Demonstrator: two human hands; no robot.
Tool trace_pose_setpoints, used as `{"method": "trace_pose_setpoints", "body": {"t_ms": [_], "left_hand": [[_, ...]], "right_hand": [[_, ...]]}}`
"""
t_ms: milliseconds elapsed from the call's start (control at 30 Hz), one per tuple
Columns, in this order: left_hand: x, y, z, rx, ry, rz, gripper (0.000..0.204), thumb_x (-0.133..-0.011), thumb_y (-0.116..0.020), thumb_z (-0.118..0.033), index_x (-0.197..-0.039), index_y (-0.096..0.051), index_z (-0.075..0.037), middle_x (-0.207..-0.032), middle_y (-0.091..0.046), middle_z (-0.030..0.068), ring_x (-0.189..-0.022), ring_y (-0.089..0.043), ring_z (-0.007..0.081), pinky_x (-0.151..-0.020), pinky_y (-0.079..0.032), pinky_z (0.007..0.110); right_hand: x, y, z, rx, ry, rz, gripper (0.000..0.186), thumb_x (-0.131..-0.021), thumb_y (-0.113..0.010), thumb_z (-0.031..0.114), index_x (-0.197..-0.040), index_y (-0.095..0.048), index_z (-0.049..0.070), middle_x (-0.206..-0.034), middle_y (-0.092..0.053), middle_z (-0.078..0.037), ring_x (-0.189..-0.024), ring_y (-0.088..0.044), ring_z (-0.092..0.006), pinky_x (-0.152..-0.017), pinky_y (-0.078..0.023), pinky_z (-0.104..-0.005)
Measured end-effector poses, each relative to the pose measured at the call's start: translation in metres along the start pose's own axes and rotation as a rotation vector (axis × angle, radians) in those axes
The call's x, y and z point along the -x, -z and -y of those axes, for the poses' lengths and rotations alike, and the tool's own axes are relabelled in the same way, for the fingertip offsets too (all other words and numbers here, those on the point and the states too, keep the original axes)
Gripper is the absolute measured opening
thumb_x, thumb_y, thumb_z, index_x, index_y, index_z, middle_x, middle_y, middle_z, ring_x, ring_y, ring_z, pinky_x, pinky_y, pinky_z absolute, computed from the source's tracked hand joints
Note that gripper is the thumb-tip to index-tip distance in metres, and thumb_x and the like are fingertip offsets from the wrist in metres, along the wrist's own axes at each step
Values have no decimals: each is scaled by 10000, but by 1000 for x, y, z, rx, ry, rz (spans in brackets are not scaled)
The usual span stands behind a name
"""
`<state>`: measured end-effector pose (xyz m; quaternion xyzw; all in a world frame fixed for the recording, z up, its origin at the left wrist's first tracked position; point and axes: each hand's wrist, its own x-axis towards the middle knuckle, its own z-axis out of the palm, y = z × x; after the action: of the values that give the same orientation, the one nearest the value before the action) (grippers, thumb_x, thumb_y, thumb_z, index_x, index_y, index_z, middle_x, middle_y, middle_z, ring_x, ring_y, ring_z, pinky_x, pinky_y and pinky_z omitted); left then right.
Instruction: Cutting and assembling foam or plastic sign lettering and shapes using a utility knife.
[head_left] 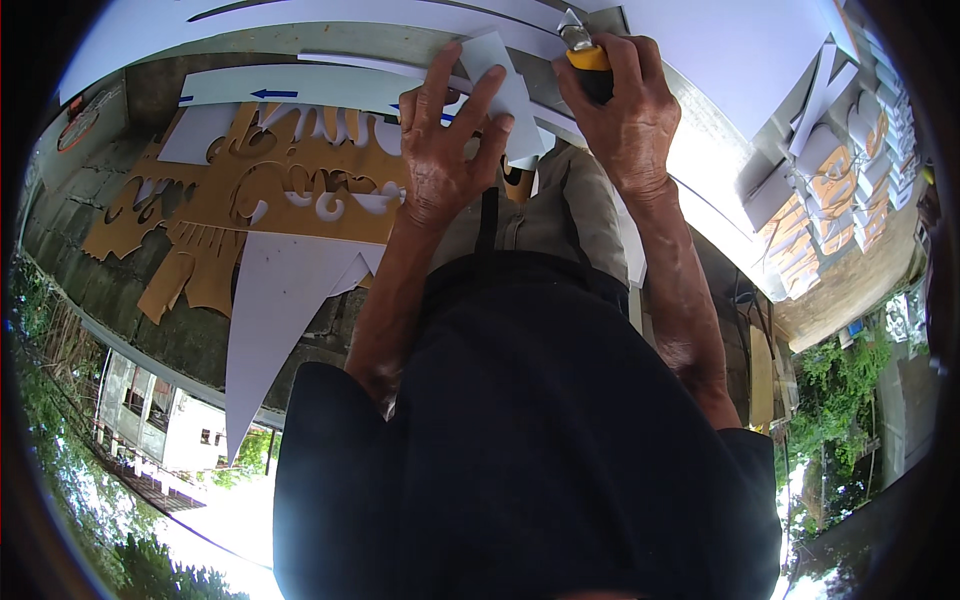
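White cut plastic sheet piece [505, 85] lies flat at the counter's [700, 110] far edge, pinned under the left hand [445, 150], fingers spread wide. Just right of it, the right hand [625, 110] is closed around a yellow-handled utility knife [585, 55], blade pointing away. The blade tip is cut off from view.

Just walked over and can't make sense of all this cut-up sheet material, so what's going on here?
A person is cutting thin white sheet material. Their left hand lies flat, fingers spread, on a small white cut piece of sheet. Their right hand grips a yellow-and-black utility knife, blade end pointing away from the body at the white sheet. To the left lies a brown ornamental cut-out board with curly openings, and a long white pointed offcut. At far right sits a stack of white and orange cut shapes.
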<state>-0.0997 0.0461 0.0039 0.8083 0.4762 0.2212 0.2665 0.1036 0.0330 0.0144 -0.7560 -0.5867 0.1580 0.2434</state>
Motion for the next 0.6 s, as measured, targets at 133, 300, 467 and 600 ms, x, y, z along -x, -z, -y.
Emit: {"method": "trace_pose_setpoints", "body": {"t_ms": [133, 300, 467, 600], "left_hand": [[3, -3, 2, -32, -50, -16, 445, -778, -773, -191, -1218, -729, -138, -1490, -510, 143, -987, -551, 252, -901, -452, 376], [0, 0, 3, -19, -46, 20, 401, -809, -757, -199, -1206, -744, -145, -1454, -564, 109, -995, -540, 257, -904, -457, 369], [1, 0, 6, -22, -71, 18, 396, -819, -759, -215, -1208, -746, -147, -1447, -574, 106, -997, -554, 259, -918, -460, 368], [0, 1, 5, -39, -87, 15, 395, -821, -761, -221, -1210, -747, -155, -1448, -575, 103, -1000, -570, 259, -928, -462, 373]], "right_hand": [[0, -3, -5, -23, 37, -34, 355, -792, -835, 312, -1021, -637, 126, -945, -620, -41, -705, -704, -253, -559, -566, -374], [1, -2, -6, -28, 47, -33, 357, -799, -830, 324, -1024, -638, 126, -951, -613, -38, -714, -707, -258, -576, -571, -382], [-7, 15, 7, -42, 21, 122, 378, -840, -802, 191, -1101, -572, 42, -1017, -633, -147, -803, -696, -302, -643, -603, -406], [-8, 18, 7, -133, 22, 92, 382, -801, -821, 128, -1086, -583, 39, -982, -629, -139, -797, -693, -309, -661, -593, -394]]}}
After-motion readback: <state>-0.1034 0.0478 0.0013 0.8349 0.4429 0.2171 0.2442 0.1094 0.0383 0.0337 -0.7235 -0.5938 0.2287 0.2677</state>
